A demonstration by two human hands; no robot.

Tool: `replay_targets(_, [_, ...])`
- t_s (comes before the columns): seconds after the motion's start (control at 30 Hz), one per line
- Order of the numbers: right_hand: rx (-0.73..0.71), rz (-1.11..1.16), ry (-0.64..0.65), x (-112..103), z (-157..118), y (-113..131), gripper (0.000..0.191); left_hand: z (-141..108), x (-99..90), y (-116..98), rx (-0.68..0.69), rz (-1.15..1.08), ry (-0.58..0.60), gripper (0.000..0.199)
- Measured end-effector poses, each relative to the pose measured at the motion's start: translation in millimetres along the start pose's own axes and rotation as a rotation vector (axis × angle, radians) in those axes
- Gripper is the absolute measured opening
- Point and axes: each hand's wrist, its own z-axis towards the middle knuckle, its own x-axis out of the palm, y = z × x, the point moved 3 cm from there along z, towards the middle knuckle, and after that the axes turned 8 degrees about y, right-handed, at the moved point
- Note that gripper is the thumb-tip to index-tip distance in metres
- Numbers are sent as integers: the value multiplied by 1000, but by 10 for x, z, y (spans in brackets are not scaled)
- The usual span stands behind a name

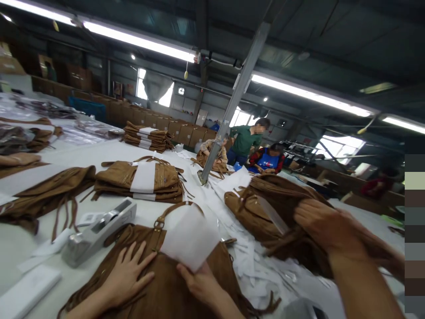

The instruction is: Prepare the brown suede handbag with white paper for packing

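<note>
Head view, left hand (128, 274) spread wide on brown bag (169, 288), right hand (205, 283) holding white sheet (190, 237) near lower edge

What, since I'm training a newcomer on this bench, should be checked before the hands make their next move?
1. Left hand on the brown bag: ok, fingers spread on it.
2. Right hand holding the white paper: ok, at its lower edge.
3. Tape dispenser close by: ok, beside the bag.
4. Tape end ready at the cutter: cannot tell, too small.
5. Space right of the bag free of litter: not ok, white scraps lie there.
6. Co-worker's hand off this bag: ok, at another bag.
</note>
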Motion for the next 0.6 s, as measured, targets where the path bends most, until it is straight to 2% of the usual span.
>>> replay_targets(0.07, [-14,-268,186,361,-324,2,45,-20,-27,-19,-4,7,32,64])
replay_targets(0.13, [35,-488,315,651,-536,-90,63,-44,-95,-47,-2,8,68,65])
replay_targets(0.23, [99,-623,379,881,-760,-197,95,-129,-233,-119,-3,17,85,62])
replay_targets(0.27, [97,-629,388,917,-833,-203,100,-177,-273,-154,-9,23,74,60])
replay_targets(0.33, [74,-618,383,952,-978,-180,95,-300,-326,-245,-26,36,43,57])
replay_targets(0.47, [69,-618,305,967,-1164,-129,66,-572,-358,-535,32,34,-50,57])
replay_targets(0.6, [53,-693,257,971,-1237,-32,42,-615,-429,-849,130,-47,-115,59])
